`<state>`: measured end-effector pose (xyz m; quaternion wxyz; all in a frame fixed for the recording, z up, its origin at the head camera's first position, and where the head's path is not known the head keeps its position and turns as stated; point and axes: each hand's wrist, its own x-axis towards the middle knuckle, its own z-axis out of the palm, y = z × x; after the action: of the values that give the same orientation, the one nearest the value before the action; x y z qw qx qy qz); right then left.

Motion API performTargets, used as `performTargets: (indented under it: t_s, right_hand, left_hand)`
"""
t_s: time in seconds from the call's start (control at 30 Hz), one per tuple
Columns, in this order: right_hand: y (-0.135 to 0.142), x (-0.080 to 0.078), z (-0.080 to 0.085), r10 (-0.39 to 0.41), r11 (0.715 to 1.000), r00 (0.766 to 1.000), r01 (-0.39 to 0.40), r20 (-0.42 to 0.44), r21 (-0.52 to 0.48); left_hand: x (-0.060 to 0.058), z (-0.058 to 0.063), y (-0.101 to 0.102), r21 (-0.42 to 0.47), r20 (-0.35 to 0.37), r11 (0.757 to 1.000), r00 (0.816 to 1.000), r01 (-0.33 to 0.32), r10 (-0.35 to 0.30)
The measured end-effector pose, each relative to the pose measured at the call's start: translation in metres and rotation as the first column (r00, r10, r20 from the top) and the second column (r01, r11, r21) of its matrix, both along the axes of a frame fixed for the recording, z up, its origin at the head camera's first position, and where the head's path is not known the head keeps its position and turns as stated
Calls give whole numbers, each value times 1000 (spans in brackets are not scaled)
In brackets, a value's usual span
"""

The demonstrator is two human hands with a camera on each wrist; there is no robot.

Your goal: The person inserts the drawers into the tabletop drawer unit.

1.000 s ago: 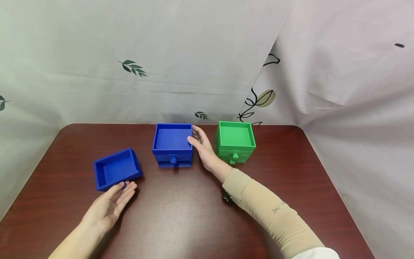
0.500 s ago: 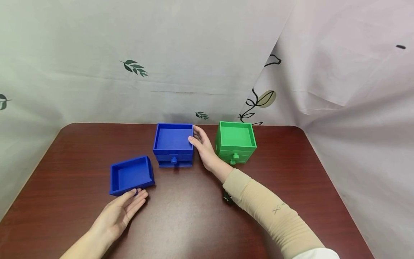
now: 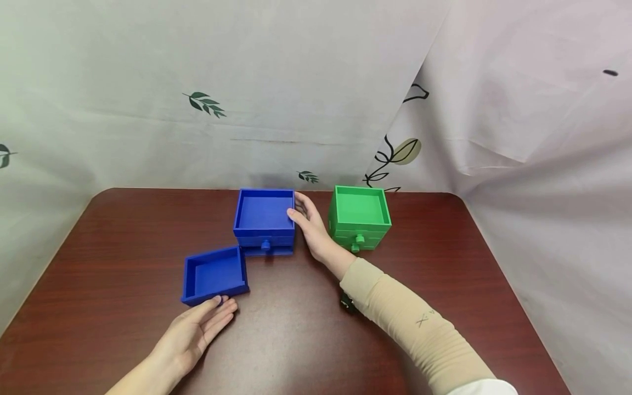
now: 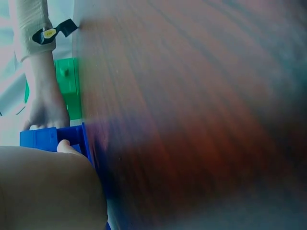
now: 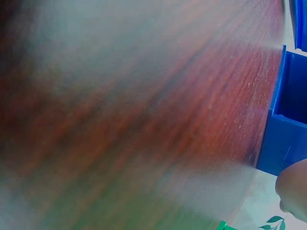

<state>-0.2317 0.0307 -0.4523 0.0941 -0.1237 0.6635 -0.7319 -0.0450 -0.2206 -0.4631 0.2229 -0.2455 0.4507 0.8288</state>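
A loose blue drawer [image 3: 214, 275] is near the table's left-centre, tilted slightly relative to the table edge. My left hand [image 3: 186, 336] pinches its small front knob between thumb and fingers; the knob is mostly hidden. Behind and right of the drawer stands a blue drawer cabinet [image 3: 265, 213] with a shallow tray top. Its upper drawer has a round knob [image 3: 265, 244], and the lower slot is vacant, as the right wrist view also shows in the cabinet [image 5: 283, 141]. Against the cabinet's right side, my right hand [image 3: 313, 233] holds it, thumb on the top rim.
A green drawer cabinet [image 3: 362, 206] with two knobs stands just right of my right hand. The dark red wooden table [image 3: 296, 329] ends at the back against a pale curtain [image 3: 276, 82] with leaf prints. A black strap piece [image 3: 347, 300] shows beneath the right sleeve.
My left hand has carried the loose blue drawer rightward and somewhat nearer to me, to just in front of the blue cabinet's left corner. The right hand and both cabinets have stayed put.
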Motion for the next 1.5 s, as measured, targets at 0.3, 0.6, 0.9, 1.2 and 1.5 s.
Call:
performTargets:
  t_s: [0.3,0.6,0.9,1.2,1.5]
  right_hand:
    - [-1,0,1,2,1000,1000,-2,-9,-12]
    - [-1,-1,-1,-4,1000,1000,4,-7,-19]
    - [-1,-1,-1,0,1000,1000,0,-9,-15]
    - [-1,0,0,-6,1000,1000,6,-12,-14]
    - [-1,0,0,-4,1000,1000,4,-6,-17]
  left_hand:
    - [6,-5,3,-36,10,999,1000,10,-10]
    - [5,-6,12,-33,-16,999,999,39,-39]
    - [3,-6,23,15,-63,996,994,90,-89]
    - [-2,-5,37,16,-77,992,989,126,-124]
    - [-7,-10,47,-23,-89,990,986,141,-142]
